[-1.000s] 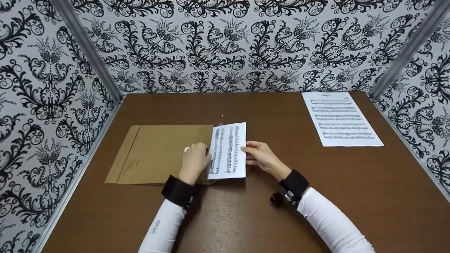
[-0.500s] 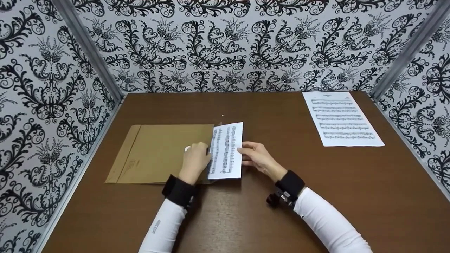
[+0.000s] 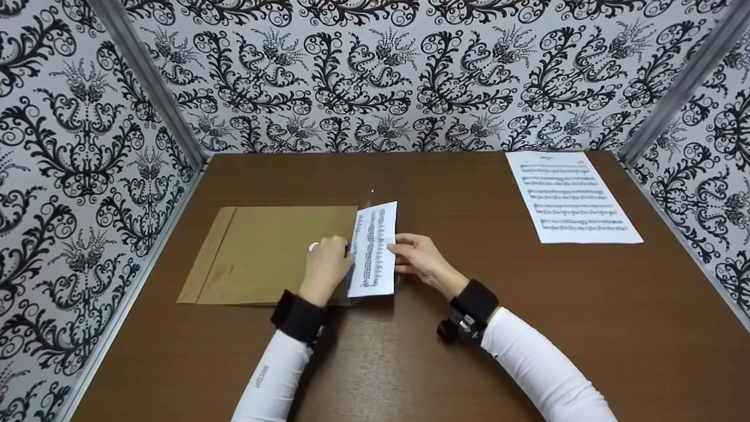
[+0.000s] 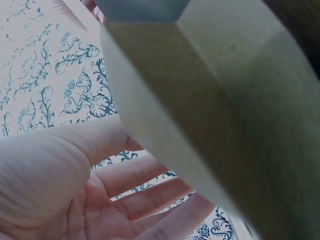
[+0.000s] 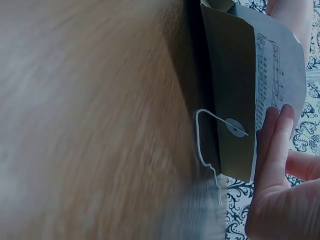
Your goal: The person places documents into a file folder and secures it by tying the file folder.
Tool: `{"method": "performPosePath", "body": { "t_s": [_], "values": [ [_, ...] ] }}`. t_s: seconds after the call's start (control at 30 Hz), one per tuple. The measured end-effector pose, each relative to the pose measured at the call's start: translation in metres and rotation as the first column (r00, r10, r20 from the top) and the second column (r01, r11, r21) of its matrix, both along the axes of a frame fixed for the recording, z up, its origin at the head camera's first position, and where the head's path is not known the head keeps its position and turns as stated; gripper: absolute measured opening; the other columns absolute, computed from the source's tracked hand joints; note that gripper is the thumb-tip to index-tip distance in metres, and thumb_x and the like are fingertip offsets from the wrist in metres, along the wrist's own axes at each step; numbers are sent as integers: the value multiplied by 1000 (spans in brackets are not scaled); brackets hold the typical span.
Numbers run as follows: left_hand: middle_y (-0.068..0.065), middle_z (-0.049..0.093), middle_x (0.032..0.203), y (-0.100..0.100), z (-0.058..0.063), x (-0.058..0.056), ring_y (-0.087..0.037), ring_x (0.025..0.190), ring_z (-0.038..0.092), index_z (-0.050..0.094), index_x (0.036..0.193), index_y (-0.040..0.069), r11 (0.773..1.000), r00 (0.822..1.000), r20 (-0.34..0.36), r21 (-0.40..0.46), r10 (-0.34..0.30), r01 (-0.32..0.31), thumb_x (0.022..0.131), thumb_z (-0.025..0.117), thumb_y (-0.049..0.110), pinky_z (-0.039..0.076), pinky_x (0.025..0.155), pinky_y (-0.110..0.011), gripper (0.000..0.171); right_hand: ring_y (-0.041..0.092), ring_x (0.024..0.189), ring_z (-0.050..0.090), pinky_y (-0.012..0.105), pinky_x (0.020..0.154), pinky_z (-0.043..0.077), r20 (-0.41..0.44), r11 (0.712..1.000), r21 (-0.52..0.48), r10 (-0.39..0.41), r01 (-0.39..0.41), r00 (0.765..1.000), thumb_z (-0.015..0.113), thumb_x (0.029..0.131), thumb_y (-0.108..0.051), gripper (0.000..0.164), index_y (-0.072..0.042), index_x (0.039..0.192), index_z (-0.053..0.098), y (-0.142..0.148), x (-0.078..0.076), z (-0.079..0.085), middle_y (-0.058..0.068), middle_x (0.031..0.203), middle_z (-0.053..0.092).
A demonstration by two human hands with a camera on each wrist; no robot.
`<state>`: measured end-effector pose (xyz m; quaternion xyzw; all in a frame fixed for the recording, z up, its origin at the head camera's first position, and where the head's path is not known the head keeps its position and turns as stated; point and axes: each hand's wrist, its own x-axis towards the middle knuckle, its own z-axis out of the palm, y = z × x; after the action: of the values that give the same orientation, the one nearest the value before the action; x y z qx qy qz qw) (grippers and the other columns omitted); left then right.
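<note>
A brown paper envelope [image 3: 269, 252] lies on the table, its opening toward the right. My left hand [image 3: 326, 266] grips the edge of that opening, beside a white disc [image 3: 313, 247]. The left wrist view looks into the envelope's mouth [image 4: 165, 75], which gapes above the palm. A white sheet of printed music [image 3: 375, 252] sticks out of the opening, its left part hidden inside. With thumb and fingers, my right hand [image 3: 425, 258] pinches the sheet's right edge. In the right wrist view, a flap [image 5: 232, 75] with a second disc [image 5: 236, 127] and white string [image 5: 198, 140] hangs below the sheet.
Another printed music sheet [image 3: 574, 199] lies at the table's back right. The brown table [image 3: 527, 275] is bordered by patterned walls [image 3: 375, 76] at the back and sides.
My right hand has moved left with the music sheet, and less of the sheet now shows outside the envelope. The left hand has stayed at the opening.
</note>
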<state>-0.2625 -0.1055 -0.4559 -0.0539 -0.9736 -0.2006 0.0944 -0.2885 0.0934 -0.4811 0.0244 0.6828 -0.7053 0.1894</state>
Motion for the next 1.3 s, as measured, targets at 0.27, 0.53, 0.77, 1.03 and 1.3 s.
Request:
{"method": "performPosePath", "body": {
  "t_s": [0.27, 0.53, 0.77, 1.03, 1.3],
  "values": [
    [-20, 78, 89, 1, 2, -2, -40, 80, 73, 71, 77, 0, 1000, 1000, 20, 4, 1, -1, 87, 70, 8, 52, 76, -52, 13, 11, 79, 73, 25, 70, 63, -4, 1000, -16, 2, -2, 1000, 60, 100, -7, 42, 7, 140, 54, -7, -1, 2, 7, 102, 74],
    [-20, 77, 88, 1, 2, 0, -41, 79, 72, 71, 77, 0, 1000, 1000, -4, -5, -2, 2, 84, 71, 9, 52, 74, -52, 12, 12, 82, 74, 26, 74, 63, 4, 1000, -28, 1, -1, 1000, 60, 101, -7, 42, 7, 140, 54, -13, -2, 3, 10, 109, 74],
    [-21, 77, 87, 1, 2, 1, -41, 79, 73, 71, 75, 0, 1000, 1000, -7, -10, -3, 3, 85, 72, 10, 52, 76, -52, 13, 11, 79, 72, 25, 72, 63, -4, 999, -38, 5, -5, 1000, 59, 100, -7, 42, 8, 139, 53, -17, -1, 5, 7, 103, 71],
    [-22, 77, 84, 1, 1, 2, -42, 78, 73, 68, 70, 1, 1000, 1000, -27, 3, -13, 14, 84, 71, 8, 53, 74, -53, 16, 9, 74, 71, 21, 64, 60, -28, 1000, -6, 13, -13, 1000, 60, 100, -8, 41, 8, 137, 55, -21, -2, 6, 4, 96, 74],
    [-22, 77, 87, 0, 1, 1, -43, 77, 72, 71, 74, -1, 1000, 1000, -24, 1, 3, -2, 84, 70, 8, 54, 71, -53, 13, 9, 71, 70, 22, 63, 61, -1, 998, 63, 10, -10, 1000, 61, 99, -8, 39, 6, 135, 57, -17, -4, -1, 4, 92, 72]
  ]
}}
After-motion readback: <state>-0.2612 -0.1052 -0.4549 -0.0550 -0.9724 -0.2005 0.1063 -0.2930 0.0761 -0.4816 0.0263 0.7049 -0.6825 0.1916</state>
